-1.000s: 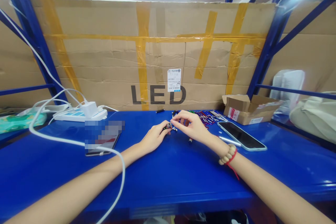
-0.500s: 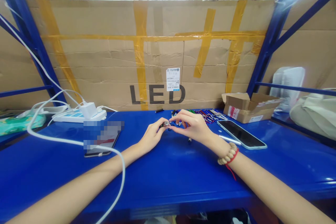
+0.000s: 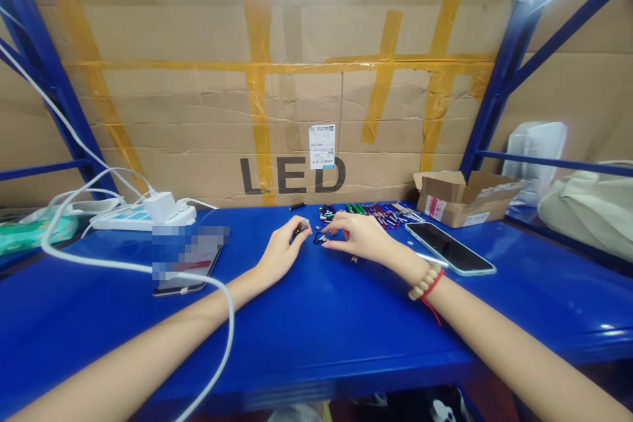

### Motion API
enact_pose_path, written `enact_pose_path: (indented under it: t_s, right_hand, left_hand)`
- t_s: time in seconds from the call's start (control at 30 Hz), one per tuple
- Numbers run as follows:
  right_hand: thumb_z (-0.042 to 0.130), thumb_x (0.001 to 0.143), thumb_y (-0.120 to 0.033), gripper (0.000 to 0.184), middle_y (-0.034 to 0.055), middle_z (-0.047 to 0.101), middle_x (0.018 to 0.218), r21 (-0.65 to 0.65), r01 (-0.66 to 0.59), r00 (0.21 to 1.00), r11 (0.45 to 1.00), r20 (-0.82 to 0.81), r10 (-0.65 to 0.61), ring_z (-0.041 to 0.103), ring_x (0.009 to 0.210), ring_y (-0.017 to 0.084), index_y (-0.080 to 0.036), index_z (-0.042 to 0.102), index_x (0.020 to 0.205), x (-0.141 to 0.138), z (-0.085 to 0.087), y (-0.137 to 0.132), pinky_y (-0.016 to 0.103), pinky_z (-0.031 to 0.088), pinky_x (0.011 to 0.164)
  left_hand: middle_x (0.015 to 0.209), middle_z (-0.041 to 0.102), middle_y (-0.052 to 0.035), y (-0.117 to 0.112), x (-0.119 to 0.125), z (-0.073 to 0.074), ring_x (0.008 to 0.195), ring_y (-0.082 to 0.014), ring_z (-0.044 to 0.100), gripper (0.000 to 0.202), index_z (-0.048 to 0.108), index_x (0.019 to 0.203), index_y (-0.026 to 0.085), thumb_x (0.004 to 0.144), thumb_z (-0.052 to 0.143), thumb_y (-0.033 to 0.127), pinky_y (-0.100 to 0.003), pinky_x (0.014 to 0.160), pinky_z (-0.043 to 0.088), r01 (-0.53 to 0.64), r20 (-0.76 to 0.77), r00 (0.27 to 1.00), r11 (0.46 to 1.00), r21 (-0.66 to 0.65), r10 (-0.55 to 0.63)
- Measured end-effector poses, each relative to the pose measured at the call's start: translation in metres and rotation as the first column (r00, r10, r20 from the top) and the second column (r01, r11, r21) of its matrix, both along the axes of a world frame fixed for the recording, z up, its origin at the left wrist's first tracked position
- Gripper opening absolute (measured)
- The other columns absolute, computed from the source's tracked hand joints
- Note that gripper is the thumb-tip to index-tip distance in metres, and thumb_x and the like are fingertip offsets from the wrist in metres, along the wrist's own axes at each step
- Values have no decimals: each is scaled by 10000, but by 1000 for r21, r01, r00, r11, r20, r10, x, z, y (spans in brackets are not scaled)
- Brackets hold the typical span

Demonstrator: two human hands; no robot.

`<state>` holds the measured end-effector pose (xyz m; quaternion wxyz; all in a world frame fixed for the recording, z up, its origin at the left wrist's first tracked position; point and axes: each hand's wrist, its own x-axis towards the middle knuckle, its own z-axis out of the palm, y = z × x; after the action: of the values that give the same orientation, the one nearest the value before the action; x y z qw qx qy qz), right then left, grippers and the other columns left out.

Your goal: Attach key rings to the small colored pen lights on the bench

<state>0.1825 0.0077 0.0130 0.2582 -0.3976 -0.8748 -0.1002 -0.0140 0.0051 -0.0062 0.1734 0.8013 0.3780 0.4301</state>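
My left hand (image 3: pixel 279 249) is closed around a small black flashlight (image 3: pixel 299 229) with a clear, silvery end facing right. Most of its body is hidden by the fingers. My right hand (image 3: pixel 360 236) hovers close by with thumb and forefinger apart, nothing visible between them. By its fingertips, a small black carabiner clip (image 3: pixel 319 238) lies on the blue tabletop (image 3: pixel 316 323). Beneath the right palm is a small dark and metallic piece (image 3: pixel 354 260). Behind the hands, several coloured metal flashlights and clips (image 3: pixel 378 212) lie in a row.
Another black cylinder (image 3: pixel 297 206) lies at the back. To the right are a phone (image 3: pixel 450 248), a silver rod (image 3: pixel 431 260) and an open cardboard box (image 3: pixel 462 201). A dark phone (image 3: pixel 192 264) and power strip (image 3: pixel 126 217) are left; a white cable (image 3: pixel 228 316) crosses my left forearm.
My hands have moved apart. The right fingers have come off the flashlight in my left hand, and the black carabiner clip on the table now shows between the hands.
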Motion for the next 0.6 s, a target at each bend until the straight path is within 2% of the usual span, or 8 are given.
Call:
enact_pose_path:
  t_s: [0.1, 0.27, 0.4, 0.5, 0.6]
  right_hand:
    - [615, 772, -342, 192, 40, 663, 878, -99, 11, 998, 995, 56, -5, 604, 713, 142, -224, 694, 902, 3, -10, 9, 224, 409, 595]
    - [614, 754, -171, 125, 51, 695, 800, -189, -93, 994, 978, -74, 80, 624, 691, 142, -176, 708, 837, 2, -20, 18, 253, 462, 676]
    - [627, 706, -117, 106, 46, 702, 714, -248, -140, 976, 959, -198, 91, 628, 614, 141, -151, 703, 771, 0, -19, 19, 255, 491, 615]
    - [646, 701, -177, 117, 41, 704, 735, -175, -214, 908, 961, -398, 130, 632, 609, 131, -152, 693, 805, -3, -15, 15, 240, 504, 585]
    - [656, 706, -226, 171, 48, 707, 768, -65, -229, 790, 971, -596, 146, 651, 656, 141, -152, 682, 859, -10, -10, 8, 247, 524, 612]
  left_hand:
    - [841, 590, -10, 0, 1, 0, 818, -137, 542, 193, 512, 809, 181, 861, 403, 331, -232, 774, 398, -15, -17, 1000, 1000, -1, 15]
    - [816, 564, -12, 0, 1, -2, 777, -135, 519, 215, 514, 802, 175, 860, 407, 352, -228, 718, 396, -44, -50, 998, 999, 14, 45]
    - [810, 559, -8, 1, 1, -3, 774, -133, 519, 207, 508, 790, 178, 866, 406, 342, -234, 722, 396, -21, -73, 997, 999, 34, 24]
    - [834, 577, -12, 2, 0, -4, 795, -136, 532, 184, 531, 803, 180, 862, 418, 312, -237, 737, 398, 1, -90, 996, 999, 42, 2]
    - [852, 605, -13, 5, -1, -6, 797, -141, 548, 184, 565, 831, 185, 857, 431, 309, -236, 718, 400, 17, -116, 993, 1000, 22, -14]
